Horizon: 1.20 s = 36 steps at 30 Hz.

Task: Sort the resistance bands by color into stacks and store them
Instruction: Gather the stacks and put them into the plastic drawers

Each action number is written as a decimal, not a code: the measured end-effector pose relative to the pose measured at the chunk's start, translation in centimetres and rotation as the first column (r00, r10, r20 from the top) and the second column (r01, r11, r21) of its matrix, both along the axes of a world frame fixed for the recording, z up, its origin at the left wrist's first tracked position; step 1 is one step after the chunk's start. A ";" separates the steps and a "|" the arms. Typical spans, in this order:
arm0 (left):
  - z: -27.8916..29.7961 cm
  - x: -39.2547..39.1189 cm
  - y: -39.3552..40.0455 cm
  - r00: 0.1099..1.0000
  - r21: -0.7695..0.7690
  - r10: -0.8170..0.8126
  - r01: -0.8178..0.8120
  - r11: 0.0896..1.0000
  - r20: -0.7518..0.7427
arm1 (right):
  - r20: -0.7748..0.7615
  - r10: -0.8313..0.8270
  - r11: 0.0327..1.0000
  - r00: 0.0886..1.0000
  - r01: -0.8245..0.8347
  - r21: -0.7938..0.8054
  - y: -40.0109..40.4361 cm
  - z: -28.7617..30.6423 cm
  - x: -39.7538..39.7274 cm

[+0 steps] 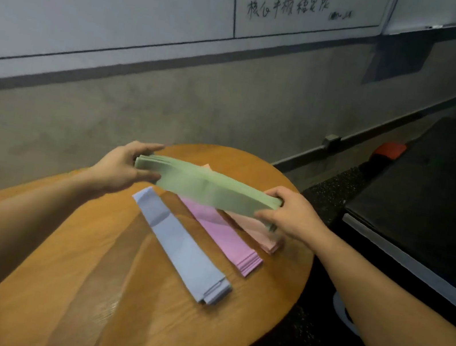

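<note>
Currently: Green Stack Held Above Table by Both Hands

Both hands support one stack of green bands (206, 187) clear of the wooden table (99, 287). The left hand (123, 169) grips the stack's end at 9 o'clock, fingers curled over the top edge and thumb beneath. The right hand (289, 213) grips the opposite end at 3 o'clock, fingers wrapped round it with the thumb on the near side. The stack runs roughly level between the two hands and sags slightly toward the right.

Three further stacks lie flat on the table, parallel to one another, each running from 11 o'clock to 5 o'clock:

- Blue stack (184, 247): nearest the viewer, at the table's centre.
- Pink stack (224, 238): just beside the blue stack, toward 2 o'clock; its far end is hidden under the green bands.
- Peach stack (259, 232): just beside the pink stack, toward 2 o'clock, largely covered by the green bands and the right hand.

A whiteboard (127, 11) with handwriting spans the wall at 12 o'clock. A dark bench (429, 188) stands at 3 o'clock.
</note>
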<state>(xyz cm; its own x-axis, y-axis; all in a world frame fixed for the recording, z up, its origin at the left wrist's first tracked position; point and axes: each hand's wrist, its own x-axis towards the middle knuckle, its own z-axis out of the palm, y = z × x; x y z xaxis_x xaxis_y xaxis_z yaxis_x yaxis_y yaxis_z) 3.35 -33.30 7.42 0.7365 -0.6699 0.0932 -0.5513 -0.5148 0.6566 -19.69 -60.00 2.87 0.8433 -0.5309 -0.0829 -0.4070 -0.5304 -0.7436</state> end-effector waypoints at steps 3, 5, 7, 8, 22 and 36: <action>-1.2 -1.8 6.4 0.989 0.052 0.096 -0.103 0.993 0.113 | 0.034 0.148 0.985 0.988 -0.144 -0.094 3.5 0.1 1.4; -2.2 -3.3 10.7 0.973 0.043 0.171 -0.179 0.983 0.154 | 0.078 0.248 0.962 0.966 -0.236 -0.135 6.1 0.1 2.3; -3.1 -5.0 14.9 0.949 0.019 0.276 -0.282 0.959 0.154 | 0.126 0.356 0.929 0.926 -0.336 -0.155 8.7 -0.2 3.6; -3.7 -5.9 16.9 0.933 0.006 0.330 -0.334 0.942 0.143 | 0.131 0.409 0.908 0.903 -0.388 -0.157 10.1 -0.5 4.2; -11.7 -13.9 35.4 0.773 -0.098 0.632 -0.626 0.773 0.050 | 0.137 0.735 0.676 0.664 -0.703 -0.223 26.2 -6.9 10.5; -14.8 -14.6 36.8 0.805 -0.307 0.592 -0.573 0.760 -0.034 | 0.289 0.576 0.817 0.764 -0.545 -0.189 28.2 -11.8 9.0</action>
<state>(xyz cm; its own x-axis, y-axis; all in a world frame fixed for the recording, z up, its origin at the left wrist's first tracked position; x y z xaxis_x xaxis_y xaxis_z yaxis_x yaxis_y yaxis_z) -11.27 3.54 -7.39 0.9619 -0.0482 0.2693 -0.2515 -0.5434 0.8009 -10.67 -31.82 -8.93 0.9623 0.0534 0.2666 0.2346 -0.6585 -0.7150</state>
